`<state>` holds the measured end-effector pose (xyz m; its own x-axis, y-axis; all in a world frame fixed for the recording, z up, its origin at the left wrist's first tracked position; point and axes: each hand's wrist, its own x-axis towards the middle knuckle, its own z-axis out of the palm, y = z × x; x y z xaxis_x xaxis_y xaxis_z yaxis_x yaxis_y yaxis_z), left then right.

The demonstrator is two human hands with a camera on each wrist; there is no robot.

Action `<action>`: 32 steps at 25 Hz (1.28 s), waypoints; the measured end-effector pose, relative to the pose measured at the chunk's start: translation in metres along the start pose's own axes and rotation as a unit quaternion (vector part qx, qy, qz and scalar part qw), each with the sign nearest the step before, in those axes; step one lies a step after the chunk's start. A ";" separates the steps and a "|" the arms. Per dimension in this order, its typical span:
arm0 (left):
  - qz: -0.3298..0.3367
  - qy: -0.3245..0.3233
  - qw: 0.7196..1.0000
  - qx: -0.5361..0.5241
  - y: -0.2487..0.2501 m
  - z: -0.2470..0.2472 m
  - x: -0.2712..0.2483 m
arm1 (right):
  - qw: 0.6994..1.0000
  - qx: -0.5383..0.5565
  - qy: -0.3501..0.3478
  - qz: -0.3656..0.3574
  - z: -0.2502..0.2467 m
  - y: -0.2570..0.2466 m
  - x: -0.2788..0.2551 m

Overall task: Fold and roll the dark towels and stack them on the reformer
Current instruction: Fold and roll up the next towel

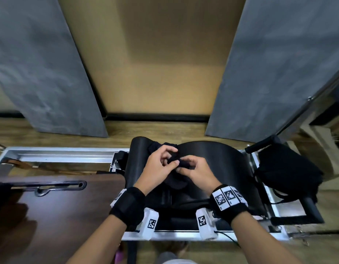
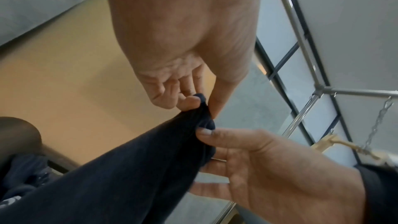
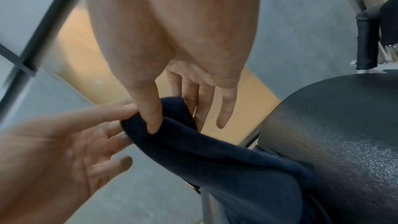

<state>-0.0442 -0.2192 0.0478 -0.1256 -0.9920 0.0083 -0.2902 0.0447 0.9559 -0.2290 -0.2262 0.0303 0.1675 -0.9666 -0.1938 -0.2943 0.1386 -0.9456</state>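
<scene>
A dark navy towel (image 1: 175,180) hangs bunched between both hands above the black padded carriage of the reformer (image 1: 214,159). My left hand (image 1: 171,160) pinches its top corner between thumb and fingertips, seen close in the left wrist view as the towel (image 2: 133,173) running up to the left hand (image 2: 201,106). My right hand (image 1: 181,168) pinches the same edge just beside it. In the right wrist view the right hand (image 3: 172,122) has its thumb on the folded edge of the towel (image 3: 215,152), fingers behind. The rest of the towel trails down onto the pad (image 3: 336,134).
A dark brown wooden box top (image 1: 60,210) lies to the left, level with my wrists. A heap of black cloth (image 1: 286,170) sits on the reformer's right end by a padded bar (image 1: 260,145). Silver frame rails (image 1: 60,152) run left. Grey wall panels stand behind.
</scene>
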 end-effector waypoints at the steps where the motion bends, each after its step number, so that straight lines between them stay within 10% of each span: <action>1: 0.007 0.004 1.000 0.006 0.010 -0.003 -0.014 | 1.000 0.019 0.003 -0.019 -0.001 -0.009 -0.017; 19: 0.160 0.069 0.959 0.222 0.087 -0.045 -0.309 | 0.964 0.141 0.034 -0.222 0.042 -0.126 -0.289; 24: 0.112 0.025 0.993 0.009 0.068 -0.050 -0.369 | 0.965 0.162 0.040 -0.204 0.072 -0.142 -0.320; 29: 0.169 0.123 0.977 0.033 0.059 -0.128 -0.415 | 0.959 0.209 0.073 -0.178 0.119 -0.138 -0.359; 32: 0.125 0.034 0.975 0.179 0.032 -0.197 -0.450 | 0.960 0.198 0.121 -0.156 0.150 -0.130 -0.382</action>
<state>0.1903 0.2050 0.1326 -0.1750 -0.9500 0.2587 -0.5727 0.3119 0.7581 -0.1136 0.1574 0.1882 -0.0480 -0.9895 0.1365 0.1242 -0.1415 -0.9821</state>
